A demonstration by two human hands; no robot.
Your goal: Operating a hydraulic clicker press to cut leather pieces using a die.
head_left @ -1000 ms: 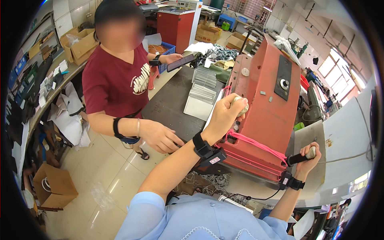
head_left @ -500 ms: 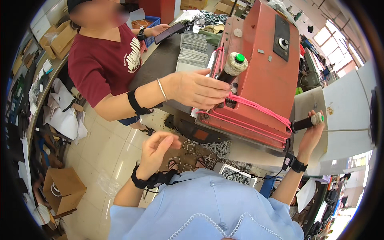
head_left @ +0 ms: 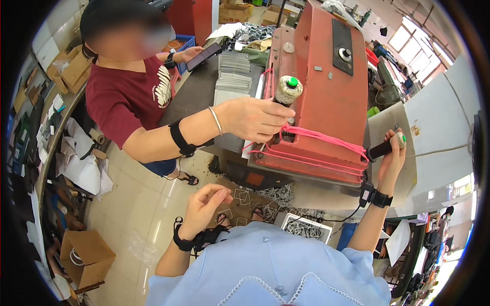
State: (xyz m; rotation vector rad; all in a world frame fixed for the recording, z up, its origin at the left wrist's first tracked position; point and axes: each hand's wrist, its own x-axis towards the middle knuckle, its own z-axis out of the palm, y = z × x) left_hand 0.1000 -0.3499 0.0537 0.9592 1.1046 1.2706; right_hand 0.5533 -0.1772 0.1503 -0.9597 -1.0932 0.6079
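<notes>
My right hand (head_left: pixel 390 158) is wrapped round a dark handle (head_left: pixel 378 151) with a green button on its taped end, at the right side of a red press machine (head_left: pixel 332 86). My left hand (head_left: pixel 204 209) hangs in the air in front of the machine, fingers loosely curled, with nothing visible in it. A co-worker's hand (head_left: pixel 260 118) is at the machine's other taped handle (head_left: pixel 289 91), which also carries a green button. Pink cord (head_left: pixel 326 137) is strung along the machine's front between the two handles.
Stacked grey flat pieces (head_left: pixel 234 71) lie on the dark table beside the co-worker, who holds a phone (head_left: pixel 203 57). A white bin (head_left: pixel 326 233) of thin scrap frames stands by my feet, with more scraps on the floor. A cardboard box (head_left: pixel 89 255) sits at lower left.
The co-worker's hand has closed more around the left handle; its fingers were straighter before. My right hand stays on its handle. The whole view has shifted slightly.
</notes>
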